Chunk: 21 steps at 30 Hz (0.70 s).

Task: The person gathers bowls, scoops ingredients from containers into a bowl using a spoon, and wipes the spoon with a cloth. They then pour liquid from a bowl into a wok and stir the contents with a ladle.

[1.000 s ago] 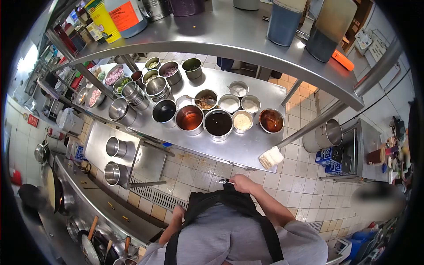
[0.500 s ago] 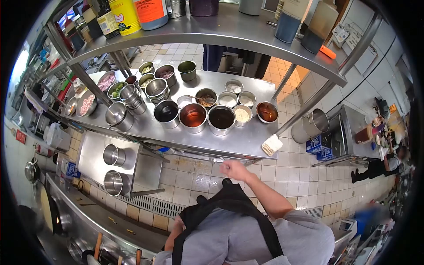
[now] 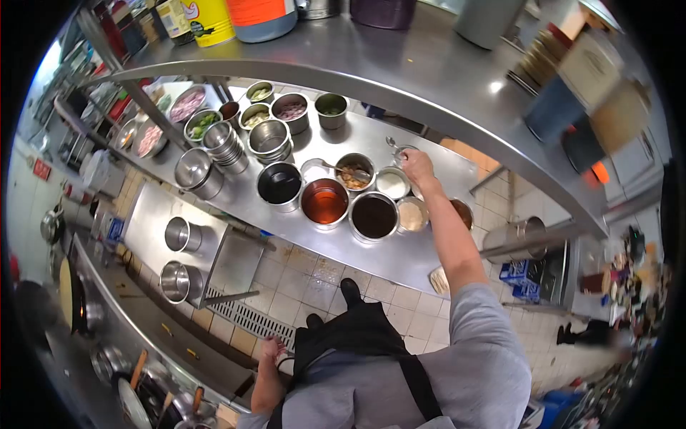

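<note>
My right hand (image 3: 416, 168) is over the far right group of containers, fingers closed at the rim of a small metal container they mostly cover. A spoon (image 3: 391, 141) shows just left of the fingertips; what they grip is unclear. Nearest it are a tub of white powder (image 3: 392, 184) and a tub of pale beige powder (image 3: 412, 214). To the left stand a pot of brown pieces with a spoon (image 3: 354, 172), a dark liquid pot (image 3: 374, 216) and a reddish liquid pot (image 3: 324, 203). Low beside the apron, my left hand (image 3: 272, 348) hangs loosely open, with nothing visible in it.
A metal shelf (image 3: 343, 61) with bottles and cans crosses above the steel table (image 3: 286, 236). Stacked bowls (image 3: 224, 143) and cut vegetables (image 3: 204, 123) stand at left. Two empty pots (image 3: 181, 234) are on a lower table. Another person's dark-clothed leg (image 3: 589, 334) shows far right.
My right hand has moved from in front of the table forward and right to the far containers. My left hand now shows more beside the apron. The view has shifted and tilted.
</note>
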Each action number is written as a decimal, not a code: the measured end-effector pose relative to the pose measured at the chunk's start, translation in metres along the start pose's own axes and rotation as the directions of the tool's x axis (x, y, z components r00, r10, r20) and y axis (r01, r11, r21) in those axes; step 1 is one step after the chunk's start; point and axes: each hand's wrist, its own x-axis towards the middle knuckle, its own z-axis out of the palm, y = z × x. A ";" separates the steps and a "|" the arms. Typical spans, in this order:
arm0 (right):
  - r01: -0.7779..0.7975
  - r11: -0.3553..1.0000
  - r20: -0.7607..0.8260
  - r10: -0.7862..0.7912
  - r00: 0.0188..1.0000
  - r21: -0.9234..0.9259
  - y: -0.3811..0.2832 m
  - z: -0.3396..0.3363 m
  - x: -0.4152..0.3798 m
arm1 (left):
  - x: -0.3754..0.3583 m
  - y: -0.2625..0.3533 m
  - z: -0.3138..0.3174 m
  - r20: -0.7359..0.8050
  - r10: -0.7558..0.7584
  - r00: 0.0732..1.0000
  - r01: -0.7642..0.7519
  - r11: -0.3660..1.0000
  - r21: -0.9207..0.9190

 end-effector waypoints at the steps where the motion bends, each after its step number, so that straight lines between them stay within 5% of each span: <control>1: 0.054 0.998 0.034 -0.052 0.998 -0.045 0.004 0.008 0.013 | -0.008 -0.006 0.006 0.027 -0.019 0.999 0.019 1.000 0.009; 6: 0.166 0.985 0.216 -0.151 0.965 -0.053 0.015 0.039 0.057 | -0.039 -0.046 0.035 -0.051 -0.107 0.993 0.094 0.974 -0.208; 8: 0.171 0.983 0.213 -0.154 0.965 -0.062 0.033 0.034 0.062 | -0.055 -0.058 0.042 0.030 0.020 0.999 -0.018 0.999 -0.038; 10: 0.166 0.984 0.206 -0.149 0.967 -0.067 0.057 0.021 0.061 | -0.097 -0.029 0.061 -0.036 -0.075 0.997 0.077 0.996 0.046; 13: 0.128 0.987 0.202 -0.107 0.974 -0.095 0.093 -0.007 0.047 | -0.022 -0.131 0.042 0.170 -0.074 0.983 0.134 0.917 -0.375; 16: 0.091 0.987 0.204 -0.062 0.977 -0.136 0.120 -0.024 0.029 | 0.005 -0.149 0.052 0.020 0.073 0.997 -0.069 0.985 -0.156; 21: 0.065 0.982 0.206 -0.028 0.978 -0.176 0.141 -0.027 0.012 | -0.006 -0.092 0.058 0.024 0.040 0.999 -0.038 0.996 -0.085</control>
